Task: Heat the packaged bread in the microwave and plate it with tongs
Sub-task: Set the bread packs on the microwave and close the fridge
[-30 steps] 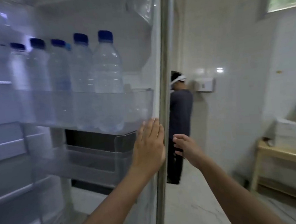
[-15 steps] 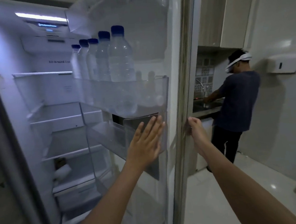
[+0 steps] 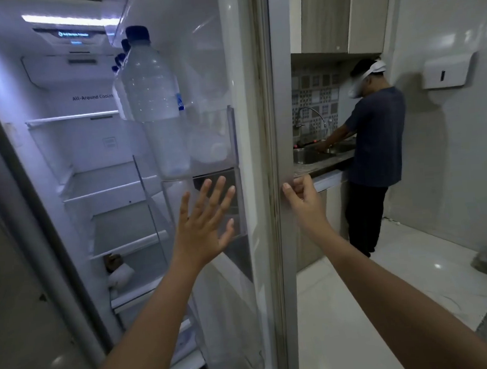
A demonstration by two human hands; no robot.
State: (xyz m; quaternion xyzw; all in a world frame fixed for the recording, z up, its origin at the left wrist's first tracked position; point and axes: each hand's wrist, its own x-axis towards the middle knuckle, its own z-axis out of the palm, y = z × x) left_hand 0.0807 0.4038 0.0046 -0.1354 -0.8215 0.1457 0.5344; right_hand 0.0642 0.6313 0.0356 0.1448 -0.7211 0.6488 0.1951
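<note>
Gripping the fridge door (image 3: 270,96) edge, right hand (image 3: 302,199); left hand (image 3: 204,221) spread open.

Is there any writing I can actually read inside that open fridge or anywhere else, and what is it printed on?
"All-Around Coolin", cut off by a bottle: fridge back wall.
Lit panel text on the fridge ceiling: too blurred to read.
Blue label on the front water bottle: too small to read.

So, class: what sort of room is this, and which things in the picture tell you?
Most likely a small kitchen: an open white fridge with clear blue-capped water bottles in its door, a steel sink with curved tap, and wood-look wall cupboards above.
</note>
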